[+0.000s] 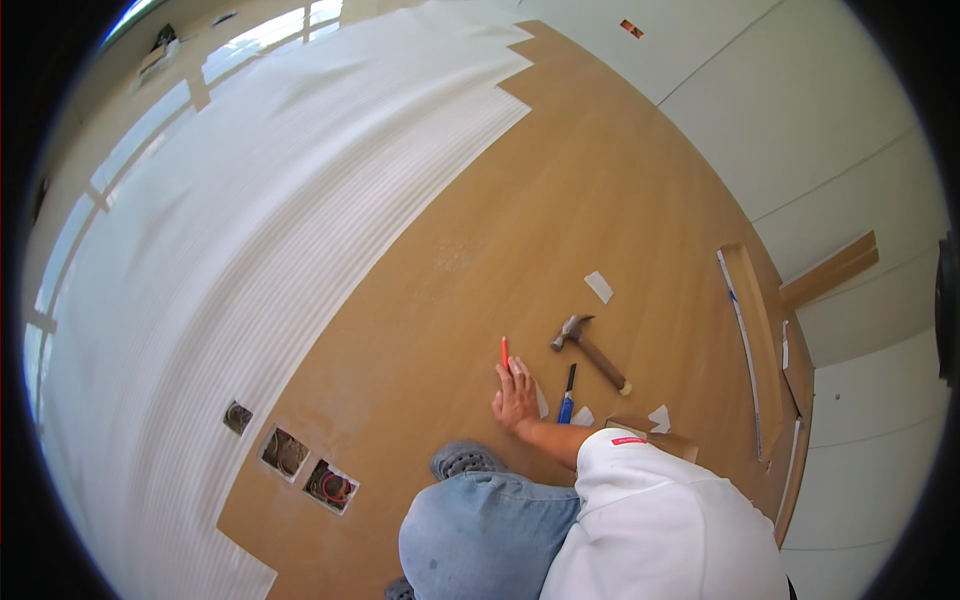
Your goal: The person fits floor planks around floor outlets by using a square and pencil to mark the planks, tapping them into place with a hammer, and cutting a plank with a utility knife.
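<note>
My right hand [515, 395] reaches from a white short sleeve, low over the brown floor boards [450, 290]. Its fingers are closed at the end of a slim red pencil [505, 350], whose tip points away from me. Just right of the hand lies a blue utility knife [567, 398] with a dark blade, and beyond it a claw hammer [590, 352] with a wooden handle. Small white scraps lie around these tools, one of them a paper piece [598, 287] past the hammer. My left hand is out of view.
White ribbed underlay [300, 250] covers the floor leftward. Cut-outs with wires [330, 487] open near its edge. My jeans-clad knee [480, 540] and grey clog [467, 458] rest close by. Long board strips [750, 350] lie along the right wall; another board [830, 270] leans there.
</note>
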A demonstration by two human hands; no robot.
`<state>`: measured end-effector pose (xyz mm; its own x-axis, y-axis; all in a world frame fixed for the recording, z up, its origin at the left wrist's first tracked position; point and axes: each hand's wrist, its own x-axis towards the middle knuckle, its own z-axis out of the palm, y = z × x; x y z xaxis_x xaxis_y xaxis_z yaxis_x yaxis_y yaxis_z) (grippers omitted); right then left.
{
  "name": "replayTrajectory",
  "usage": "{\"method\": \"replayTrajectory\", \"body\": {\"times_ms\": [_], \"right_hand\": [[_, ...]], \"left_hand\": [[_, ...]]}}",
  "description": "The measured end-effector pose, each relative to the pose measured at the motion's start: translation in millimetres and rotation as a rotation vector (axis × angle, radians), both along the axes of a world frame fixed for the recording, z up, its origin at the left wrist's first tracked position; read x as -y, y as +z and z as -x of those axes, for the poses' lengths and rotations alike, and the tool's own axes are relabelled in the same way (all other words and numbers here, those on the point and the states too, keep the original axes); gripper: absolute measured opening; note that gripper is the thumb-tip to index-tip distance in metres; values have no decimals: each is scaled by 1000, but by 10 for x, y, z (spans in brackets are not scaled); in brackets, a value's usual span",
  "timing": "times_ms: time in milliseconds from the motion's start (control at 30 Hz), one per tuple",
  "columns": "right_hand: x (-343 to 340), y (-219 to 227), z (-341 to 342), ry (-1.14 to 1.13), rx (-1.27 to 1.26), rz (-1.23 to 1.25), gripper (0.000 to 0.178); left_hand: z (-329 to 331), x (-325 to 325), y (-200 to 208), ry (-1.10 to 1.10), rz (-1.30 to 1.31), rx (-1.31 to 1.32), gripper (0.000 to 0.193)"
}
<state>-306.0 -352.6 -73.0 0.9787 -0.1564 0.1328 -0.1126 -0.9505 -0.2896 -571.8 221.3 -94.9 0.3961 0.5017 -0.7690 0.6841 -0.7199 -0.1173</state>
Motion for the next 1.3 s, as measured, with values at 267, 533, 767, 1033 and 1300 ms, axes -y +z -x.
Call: {"method": "replayTrajectory", "body": {"times_ms": [267,533,767,1033,1300], "right_hand": [[72,-69,-25,-47,-7,236,49],[21,92,-17,55,175,169,57],[140,117,-54,67,185,195,54],[95,121,-51,96,187,217,54],[120,122,-50,73,159,209,54]], "left_hand": [[1157,-304,111,76,-67,-279,88],[1202,170,103,315,-64,-271,94],[1003,395,192,339,-162,-198,97],[994,323,222,415,-168,-215,101],[816,345,308,577,-98,-205,113]]}}
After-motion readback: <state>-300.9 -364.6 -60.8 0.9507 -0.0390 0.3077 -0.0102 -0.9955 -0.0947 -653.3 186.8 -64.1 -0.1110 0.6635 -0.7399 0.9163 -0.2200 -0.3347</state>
